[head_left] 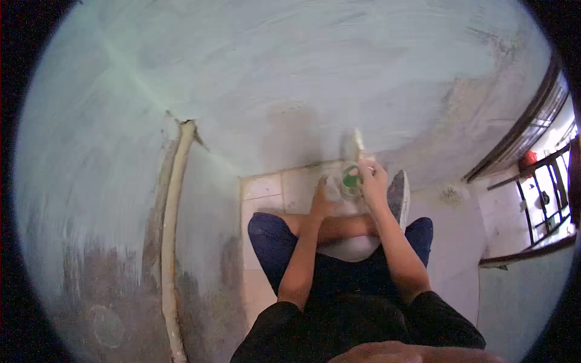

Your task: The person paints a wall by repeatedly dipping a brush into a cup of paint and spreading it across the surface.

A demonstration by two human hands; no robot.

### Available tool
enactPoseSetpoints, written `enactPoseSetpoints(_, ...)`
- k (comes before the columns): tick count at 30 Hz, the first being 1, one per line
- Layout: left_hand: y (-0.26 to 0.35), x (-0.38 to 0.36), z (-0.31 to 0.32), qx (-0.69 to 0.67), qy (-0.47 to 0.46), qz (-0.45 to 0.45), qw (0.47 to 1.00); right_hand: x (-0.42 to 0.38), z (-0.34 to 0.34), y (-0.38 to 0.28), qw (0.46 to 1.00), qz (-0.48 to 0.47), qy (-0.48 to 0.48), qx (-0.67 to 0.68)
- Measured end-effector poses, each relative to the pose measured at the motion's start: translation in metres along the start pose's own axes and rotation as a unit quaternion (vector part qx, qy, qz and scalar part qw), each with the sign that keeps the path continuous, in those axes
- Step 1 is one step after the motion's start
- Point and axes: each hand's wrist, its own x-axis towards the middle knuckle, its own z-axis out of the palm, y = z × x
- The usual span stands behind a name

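Observation:
My right hand [373,178] is closed around a pale paintbrush [358,143], which points up toward the wall just above the floor edge. The brush is smeared by motion. Under that hand sits a clear container [349,192] with green paint [351,176] inside. On its left side is my left hand [322,196], its fingers curled against the container and partly blurred. Ahead of both hands rises the wall [363,78], streaked in pale blue-green, with a darker greyish patch low down.
A thick pale pipe [172,236] runs down the left wall. My crossed legs and a grey shoe [397,196] surround the container on the tiled floor [263,187]. To the right are a barred opening [544,196] and a ledge [529,251].

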Motion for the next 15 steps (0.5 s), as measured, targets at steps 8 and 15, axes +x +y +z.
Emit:
enactPoseSetpoints(8, 0.02, 0.01, 0.002, -0.004, -0.112, 0.026, 0.993, -0.014, -0.026, 0.038, 0.992, -0.017, 0.0, 0.127)
enactPoseSetpoints(15, -0.005, 0.019, 0.045, -0.092, -0.069, -0.047, 0.992, -0.026, -0.05, 0.043, 0.995, 0.015, 0.012, 0.098)
